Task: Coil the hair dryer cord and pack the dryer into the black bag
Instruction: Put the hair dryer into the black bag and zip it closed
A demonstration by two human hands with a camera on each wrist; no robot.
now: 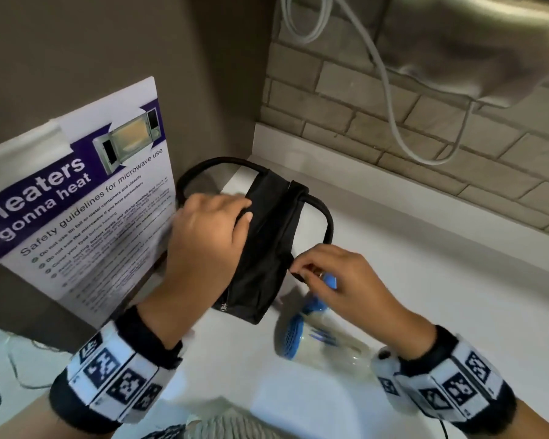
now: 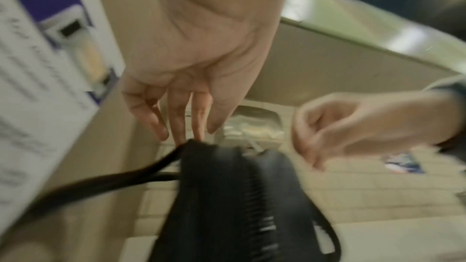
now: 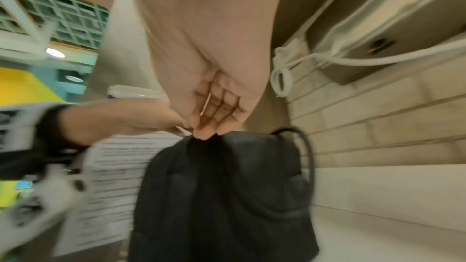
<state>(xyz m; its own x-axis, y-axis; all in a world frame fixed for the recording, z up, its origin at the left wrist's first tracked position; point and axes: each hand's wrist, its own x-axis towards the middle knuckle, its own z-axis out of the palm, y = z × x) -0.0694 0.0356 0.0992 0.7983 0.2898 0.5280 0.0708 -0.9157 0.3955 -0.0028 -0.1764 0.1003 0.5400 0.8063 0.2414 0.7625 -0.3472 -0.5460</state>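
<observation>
The black bag (image 1: 267, 242) is held up over the white counter (image 1: 425, 280), mouth upward, both hands at its rim. The left hand (image 1: 210, 226) grips 1 edge of the opening; the right hand (image 1: 327, 270) pinches the opposite edge. I'd say they are spreading it open for packing. The hair dryer (image 1: 308, 327), blue and white, lies on the counter just beside the bag, under the right hand; its cord I can't make out. Next, 1 hand must let go and fetch it. A microwave safety poster (image 1: 76, 201) stands close on the left, and white cables (image 1: 393, 106) hang on the brick wall behind.
</observation>
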